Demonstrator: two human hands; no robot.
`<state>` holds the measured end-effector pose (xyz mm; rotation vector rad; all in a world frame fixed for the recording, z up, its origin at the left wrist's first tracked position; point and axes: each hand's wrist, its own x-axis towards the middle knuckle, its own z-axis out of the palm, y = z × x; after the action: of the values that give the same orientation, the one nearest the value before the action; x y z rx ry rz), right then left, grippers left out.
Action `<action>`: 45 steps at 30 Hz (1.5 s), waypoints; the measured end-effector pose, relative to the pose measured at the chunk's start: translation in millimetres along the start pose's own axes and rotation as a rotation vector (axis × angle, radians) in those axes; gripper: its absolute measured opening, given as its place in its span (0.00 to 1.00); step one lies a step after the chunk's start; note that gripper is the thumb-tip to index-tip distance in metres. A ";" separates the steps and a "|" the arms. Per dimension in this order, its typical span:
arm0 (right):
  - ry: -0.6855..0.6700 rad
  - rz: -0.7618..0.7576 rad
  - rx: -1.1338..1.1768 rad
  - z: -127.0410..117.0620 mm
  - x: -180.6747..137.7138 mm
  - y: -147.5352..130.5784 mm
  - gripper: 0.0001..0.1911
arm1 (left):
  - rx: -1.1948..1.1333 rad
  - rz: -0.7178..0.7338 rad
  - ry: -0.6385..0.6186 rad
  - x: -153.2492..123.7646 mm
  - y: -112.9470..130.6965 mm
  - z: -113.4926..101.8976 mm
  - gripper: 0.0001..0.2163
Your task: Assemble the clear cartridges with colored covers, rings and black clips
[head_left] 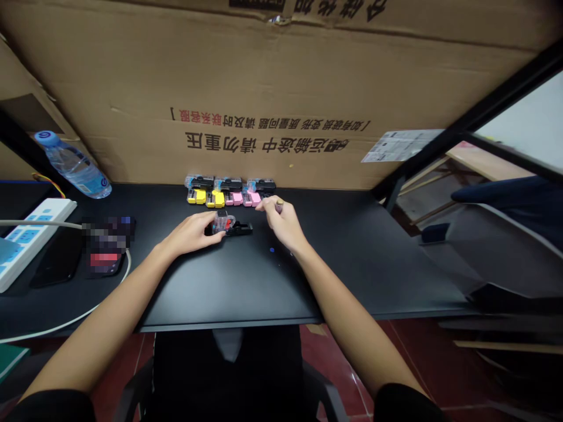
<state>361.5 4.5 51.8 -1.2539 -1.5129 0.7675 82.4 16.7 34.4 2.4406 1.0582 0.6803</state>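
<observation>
My left hand [193, 233] is closed around the left end of a small device [226, 224], with clear plastic, a black strip and red parts inside. The device lies on the black desk, its black end pointing right. My right hand [284, 223] is curled just right of it, around a slim tool with a brass-coloured end [280, 205]; the rest of the tool is hidden by the fingers. Behind both hands stands a row of similar clear-and-black devices [229, 184], with yellow blocks [215, 199] and pink blocks [252, 199] in front.
A large cardboard sheet [272, 76] walls off the back of the desk [229, 293]. At left are a water bottle [74, 167], a white power strip [37, 237], phones [59, 258] and a loose white cable [88, 310]. A small blue dot-like piece [271, 249] lies near my right wrist.
</observation>
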 end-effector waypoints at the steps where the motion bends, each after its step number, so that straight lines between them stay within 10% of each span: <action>1: -0.052 -0.042 -0.044 1.7 -2.1 1.1 0.19 | -0.008 -0.022 0.004 -0.4 -0.5 0.6 0.14; 9: -0.500 -0.149 -0.219 -2.9 -7.3 2.3 0.13 | -0.304 -0.078 -0.034 -2.1 5.4 -0.8 0.25; 17: 0.182 0.015 -0.436 -87.7 20.2 23.4 0.18 | -0.205 -0.159 0.032 -4.2 4.9 -2.9 0.36; 25: 0.055 0.321 -0.830 -94.5 28.7 71.4 0.14 | 0.148 -0.120 -0.053 -1.7 8.2 -7.4 0.26; 36: 0.388 -0.029 -0.647 -68.8 25.7 39.8 0.15 | 0.311 -0.088 0.034 -2.6 2.3 -18.2 0.18; 45: 0.377 -0.050 -0.473 -53.6 23.5 37.4 0.11 | 0.604 -0.936 0.157 -21.2 12.0 -79.0 0.25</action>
<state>424.9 30.8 41.5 -1.5941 -1.4435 0.1191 31.3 5.6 98.5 1.9141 2.4888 0.2355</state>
